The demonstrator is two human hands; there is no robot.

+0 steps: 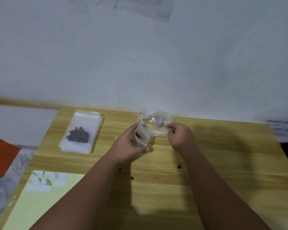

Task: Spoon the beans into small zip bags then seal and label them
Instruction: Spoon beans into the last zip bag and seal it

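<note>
Handling of bag in hand: small clear plastic zip bag [140,136] judged very light, limp and slick; it would fold or slip unless pinched at the mouth edges, and a few dark beans already sat inside.
Recommended hold: by the rim beside the zip strip, one side pinched, the other left free for the spoon.
Left hand: left hand [129,145] was wrapped around the zip bag, fingers curled behind it, thumb along its lower edge, holding it upright just above the table.
Right hand: right hand [179,136] was closed narrowly on what looked like a spoon handle; the grip itself was blurred.
Spoon: shiny metal spoon [157,122] lay with its bowl inside the clear round plastic container [154,121], at 12 o'clock from the hands, touching the bag's mouth side. Judged stiff and light, but beans would roll off if tilted.
Bean supply: contents of the container could not be told; it appeared nearly bare.
Filled stock: stack of clear zip bags [81,131], the top one holding dark round beans, lay at 10 o'clock, well apart.
Labels: pale yellow sheet with small white labels [45,180] lay at 8 o'clock, near the left forearm.
Obstructions: three loose dark beans [179,166] were scattered on the light wooden table [223,163] at 6 o'clock, between the forearms; judged a rolling nuisance, not a block.
Risk: thin container could tip if the spoon levered its rim.
</note>
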